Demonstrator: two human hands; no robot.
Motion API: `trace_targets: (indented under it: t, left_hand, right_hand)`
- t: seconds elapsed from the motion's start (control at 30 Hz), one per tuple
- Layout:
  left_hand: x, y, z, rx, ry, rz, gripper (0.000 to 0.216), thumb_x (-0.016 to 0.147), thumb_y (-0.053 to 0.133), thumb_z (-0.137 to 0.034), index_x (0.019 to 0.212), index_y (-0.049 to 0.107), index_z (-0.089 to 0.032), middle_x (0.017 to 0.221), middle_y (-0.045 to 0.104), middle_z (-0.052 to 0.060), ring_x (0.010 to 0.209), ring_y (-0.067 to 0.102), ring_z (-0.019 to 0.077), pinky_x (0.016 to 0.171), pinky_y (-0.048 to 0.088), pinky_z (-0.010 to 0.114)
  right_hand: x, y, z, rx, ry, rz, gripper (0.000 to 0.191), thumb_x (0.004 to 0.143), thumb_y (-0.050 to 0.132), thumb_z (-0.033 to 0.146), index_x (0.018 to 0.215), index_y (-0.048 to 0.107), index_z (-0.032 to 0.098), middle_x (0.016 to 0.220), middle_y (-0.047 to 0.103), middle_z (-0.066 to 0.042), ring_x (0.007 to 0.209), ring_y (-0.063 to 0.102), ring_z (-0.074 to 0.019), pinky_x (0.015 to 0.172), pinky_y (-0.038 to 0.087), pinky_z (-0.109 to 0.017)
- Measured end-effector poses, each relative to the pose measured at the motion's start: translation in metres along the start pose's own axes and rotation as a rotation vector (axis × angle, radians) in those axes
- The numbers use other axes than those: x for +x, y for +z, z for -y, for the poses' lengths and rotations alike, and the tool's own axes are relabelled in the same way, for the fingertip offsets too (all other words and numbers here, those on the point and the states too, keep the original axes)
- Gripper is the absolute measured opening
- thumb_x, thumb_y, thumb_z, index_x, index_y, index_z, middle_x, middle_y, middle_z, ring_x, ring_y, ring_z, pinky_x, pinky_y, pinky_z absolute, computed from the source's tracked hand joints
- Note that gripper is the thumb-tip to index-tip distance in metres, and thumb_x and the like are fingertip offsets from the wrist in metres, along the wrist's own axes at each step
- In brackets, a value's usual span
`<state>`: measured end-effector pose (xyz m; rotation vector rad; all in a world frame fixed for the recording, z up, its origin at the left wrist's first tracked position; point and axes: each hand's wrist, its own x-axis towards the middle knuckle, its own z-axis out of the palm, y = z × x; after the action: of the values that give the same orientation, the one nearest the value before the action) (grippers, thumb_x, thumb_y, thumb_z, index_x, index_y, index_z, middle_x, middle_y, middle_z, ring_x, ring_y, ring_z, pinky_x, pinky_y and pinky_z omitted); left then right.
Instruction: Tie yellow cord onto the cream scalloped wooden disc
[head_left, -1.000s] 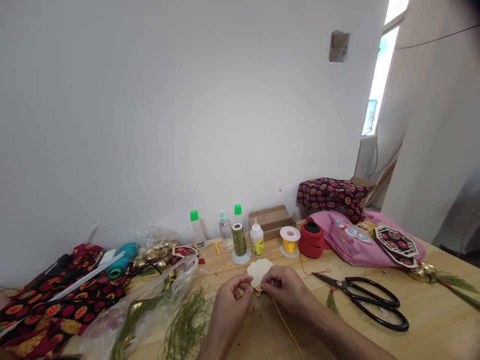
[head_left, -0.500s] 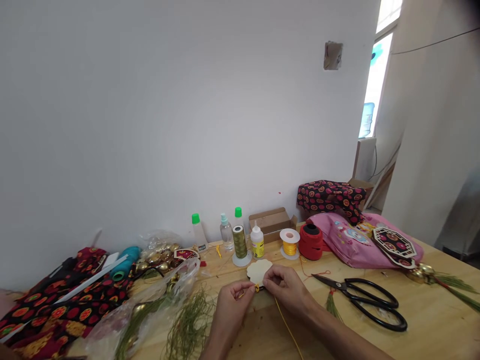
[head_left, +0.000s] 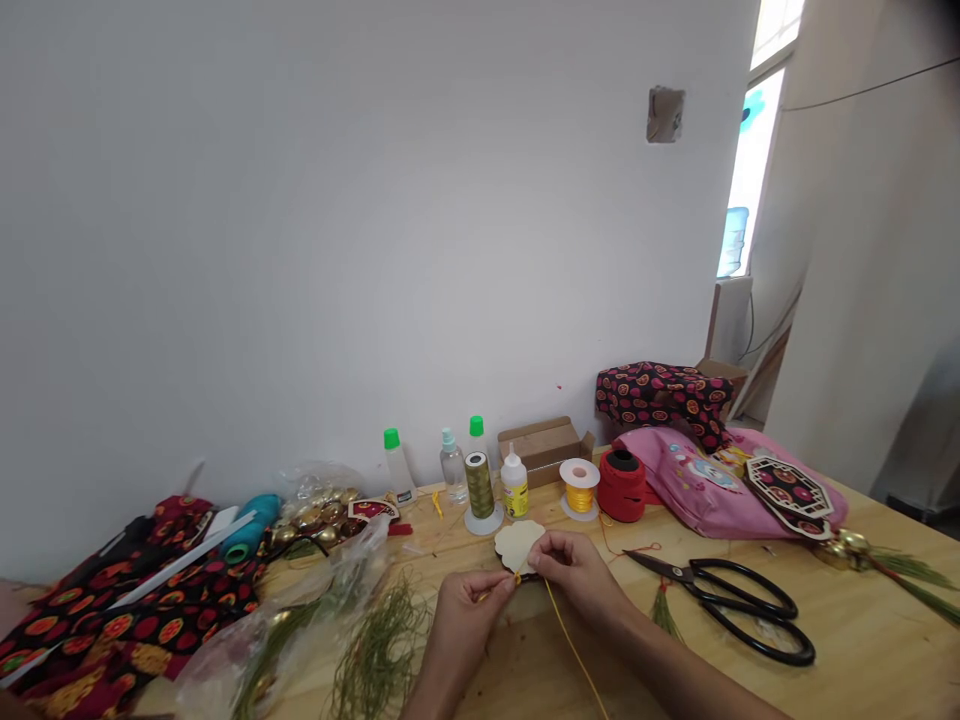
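Note:
My left hand point(head_left: 463, 622) and my right hand point(head_left: 576, 572) meet near the front middle of the wooden table point(head_left: 862, 640). Both pinch a thin yellow cord point(head_left: 567, 640) at a small knot between the fingertips. The cord trails back toward me along my right forearm. A pale, scallop-edged wooden piece point(head_left: 516, 541) sits just behind the fingers, touching my right hand's fingertips. Whether the cord is tied to it I cannot tell.
Black scissors point(head_left: 739, 598) lie to the right. Behind the hands stand a yellow cord spool point(head_left: 580, 487), red spool point(head_left: 622, 484), green thread cone point(head_left: 479, 490), glue bottle point(head_left: 514, 484) and cardboard box point(head_left: 544, 446). Patterned fabric point(head_left: 97, 610), a plastic bag point(head_left: 300, 610) and green fibres point(head_left: 379, 645) fill the left.
The hands have drawn slightly apart and the left hand has dropped a little, pulling the yellow cord taut at the knot. The camera has shifted slightly.

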<state>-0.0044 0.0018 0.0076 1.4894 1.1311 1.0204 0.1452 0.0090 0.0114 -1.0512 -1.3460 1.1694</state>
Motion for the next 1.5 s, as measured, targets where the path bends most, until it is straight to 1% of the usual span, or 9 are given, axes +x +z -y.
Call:
trace_targets:
  t: [0.13, 0.23, 0.43, 0.57, 0.77, 0.97, 1.07, 1.3, 1.5]
  left_hand:
    - [-0.001, 0.001, 0.001, 0.008, -0.019, -0.008, 0.028, 0.064, 0.056, -0.034, 0.076, 0.068, -0.012, 0.058, 0.066, 0.002, 0.055, 0.054, 0.0149, 0.051, 0.039, 0.022]
    - [-0.001, 0.001, 0.001, 0.009, -0.011, -0.028, 0.029, 0.064, 0.055, -0.034, 0.079, 0.067, -0.012, 0.062, 0.066, 0.002, 0.058, 0.055, 0.0156, 0.054, 0.040, 0.023]
    - [0.000, 0.001, 0.002, -0.006, 0.021, -0.076, 0.028, 0.064, 0.056, -0.033, 0.080, 0.067, -0.013, 0.073, 0.068, 0.005, 0.072, 0.057, 0.0201, 0.067, 0.043, 0.028]
    - [0.000, 0.001, 0.002, 0.003, 0.005, -0.112, 0.026, 0.063, 0.057, -0.030, 0.078, 0.067, -0.012, 0.076, 0.068, 0.007, 0.073, 0.058, 0.0208, 0.069, 0.043, 0.030]
    - [-0.001, 0.002, -0.002, 0.062, -0.010, -0.041, 0.028, 0.066, 0.053, -0.030, 0.082, 0.066, -0.011, 0.063, 0.065, 0.004, 0.066, 0.056, 0.0180, 0.063, 0.042, 0.027]
    - [-0.004, 0.006, -0.003, 0.129, 0.003, -0.025, 0.029, 0.066, 0.051, -0.033, 0.079, 0.067, -0.012, 0.058, 0.062, 0.001, 0.055, 0.051, 0.0138, 0.053, 0.038, 0.021]
    - [-0.004, 0.008, -0.004, 0.139, -0.003, -0.033, 0.028, 0.065, 0.052, -0.033, 0.075, 0.067, -0.012, 0.057, 0.061, 0.000, 0.052, 0.049, 0.0123, 0.050, 0.036, 0.020]
    - [-0.002, 0.008, -0.002, 0.089, -0.058, -0.064, 0.030, 0.062, 0.053, -0.037, 0.068, 0.064, -0.010, 0.048, 0.055, -0.001, 0.044, 0.043, 0.0099, 0.042, 0.030, 0.018]
    - [-0.002, 0.007, 0.001, 0.071, -0.055, -0.079, 0.029, 0.062, 0.054, -0.035, 0.067, 0.065, -0.009, 0.051, 0.059, 0.001, 0.046, 0.048, 0.0115, 0.044, 0.034, 0.019]
  right_hand:
    - [0.002, -0.001, -0.002, 0.086, 0.059, -0.036, 0.022, 0.056, 0.059, 0.033, 0.051, 0.050, 0.014, 0.048, 0.044, 0.004, 0.047, 0.035, -0.0073, 0.046, 0.027, -0.020]
    - [0.002, -0.001, -0.002, 0.064, 0.065, -0.033, 0.022, 0.057, 0.058, 0.033, 0.053, 0.051, 0.013, 0.048, 0.044, 0.004, 0.047, 0.036, -0.0073, 0.046, 0.027, -0.020]
    - [0.000, 0.001, -0.002, -0.130, -0.041, -0.035, 0.020, 0.065, 0.050, 0.032, 0.059, 0.053, 0.013, 0.053, 0.048, 0.002, 0.049, 0.041, -0.0088, 0.047, 0.031, -0.020]
    - [-0.003, 0.002, -0.005, -0.319, -0.132, -0.022, 0.020, 0.070, 0.046, 0.030, 0.064, 0.056, 0.013, 0.054, 0.049, 0.001, 0.050, 0.041, -0.0090, 0.046, 0.031, -0.019]
    - [-0.005, 0.002, -0.006, -0.457, -0.210, -0.027, 0.017, 0.072, 0.043, 0.025, 0.065, 0.055, 0.015, 0.057, 0.049, 0.001, 0.053, 0.040, -0.0095, 0.049, 0.031, -0.019]
    - [-0.002, 0.006, -0.004, -0.247, -0.126, -0.014, 0.013, 0.071, 0.043, 0.023, 0.062, 0.049, 0.014, 0.056, 0.046, 0.002, 0.053, 0.041, -0.0094, 0.049, 0.034, -0.019]
    - [0.001, 0.005, -0.007, -0.212, -0.108, -0.038, 0.014, 0.070, 0.044, 0.025, 0.062, 0.048, 0.014, 0.055, 0.045, 0.002, 0.052, 0.041, -0.0092, 0.048, 0.034, -0.019]
    - [0.002, 0.000, -0.012, -0.364, -0.190, -0.063, 0.019, 0.074, 0.042, 0.029, 0.067, 0.051, 0.014, 0.059, 0.049, 0.000, 0.053, 0.041, -0.0095, 0.048, 0.033, -0.020]
    - [-0.001, 0.000, -0.008, -0.410, -0.199, -0.048, 0.019, 0.074, 0.042, 0.029, 0.067, 0.052, 0.014, 0.058, 0.049, 0.000, 0.051, 0.041, -0.0094, 0.048, 0.033, -0.020]
